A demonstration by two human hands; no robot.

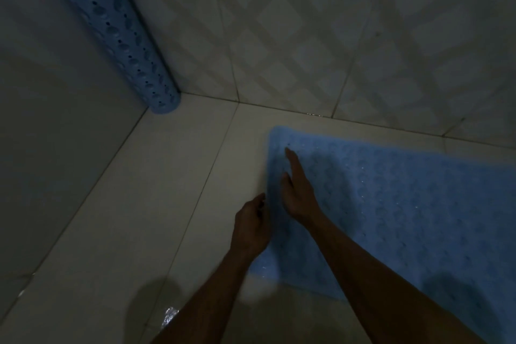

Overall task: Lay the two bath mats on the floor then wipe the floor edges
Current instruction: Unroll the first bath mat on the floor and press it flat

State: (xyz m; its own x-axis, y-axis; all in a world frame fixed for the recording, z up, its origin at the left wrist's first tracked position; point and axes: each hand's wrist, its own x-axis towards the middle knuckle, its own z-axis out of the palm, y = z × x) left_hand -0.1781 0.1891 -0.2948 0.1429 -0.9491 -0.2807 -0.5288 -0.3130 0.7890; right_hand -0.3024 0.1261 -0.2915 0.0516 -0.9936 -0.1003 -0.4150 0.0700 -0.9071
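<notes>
Blue bath mat down flat on the pale tiled floor, spread over the right side of the view and running off the right edge. Its far rounded corner sits near the foot of the patterned back wall, a strip of bare tile showing between them. The surface is bumpy and dotted with small holes.

Right hand lies on the mat close to its left edge, palm down, fingers straight and held together, pointing toward the far corner, thumb out to the side. It looks pressed onto the mat. Left hand is right at that same left edge, fingers curled in; they seem to nip the mat's rim, though the light is dim and the grip itself is hard to make out. Both forearms come in from the bottom of the view, the right one crossing over the mat and covering part of it.

Over in the far left corner, well apart from the hands, the second bath mat stands rolled into a tube, blue, with holes all along it. It is propped on end where the plain left wall meets the back wall, leaning a bit.

Open floor lies between roll and flat mat. A small wet glint shows on the tile near the bottom.
</notes>
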